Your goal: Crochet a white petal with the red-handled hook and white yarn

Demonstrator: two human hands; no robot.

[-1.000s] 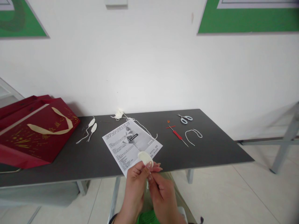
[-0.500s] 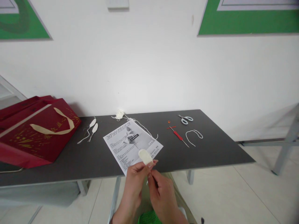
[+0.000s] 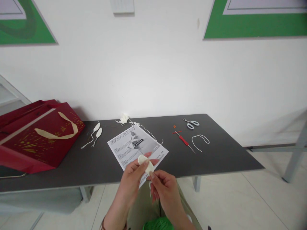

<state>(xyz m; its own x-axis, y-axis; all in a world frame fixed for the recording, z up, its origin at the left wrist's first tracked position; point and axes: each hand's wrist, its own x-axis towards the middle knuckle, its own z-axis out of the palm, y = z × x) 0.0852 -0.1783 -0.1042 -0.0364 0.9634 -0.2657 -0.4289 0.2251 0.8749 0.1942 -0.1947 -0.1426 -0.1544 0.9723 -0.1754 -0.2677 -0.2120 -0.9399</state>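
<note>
Above the table's front edge, I hold a white crocheted petal (image 3: 149, 168) in both hands. My left hand (image 3: 132, 172) pinches its upper part, the thumb across the front and the fingers behind. At the lower end, my right hand (image 3: 166, 186) grips it between thumb and forefinger, with its other fingers curled below. A short white yarn tail hangs beside the right fingers. Under the hands lies a printed instruction sheet (image 3: 120, 148), partly covered by them. Two similar white petals (image 3: 98, 131) with long yarn tails rest on the table to the left.
On the dark table (image 3: 100, 171), a red gift bag (image 3: 55, 150) stands at the left. White yarn (image 3: 124, 118) lies by the wall. To the right are a red-handled crochet hook (image 3: 184, 140), a small orange ring (image 3: 174, 126), scissors (image 3: 190, 124) and a loose yarn piece (image 3: 200, 137).
My left hand has slid up the petal, its thumb now across the front. My right hand has shifted onto the lower end, its lower fingers more spread. The view has tilted slightly.
</note>
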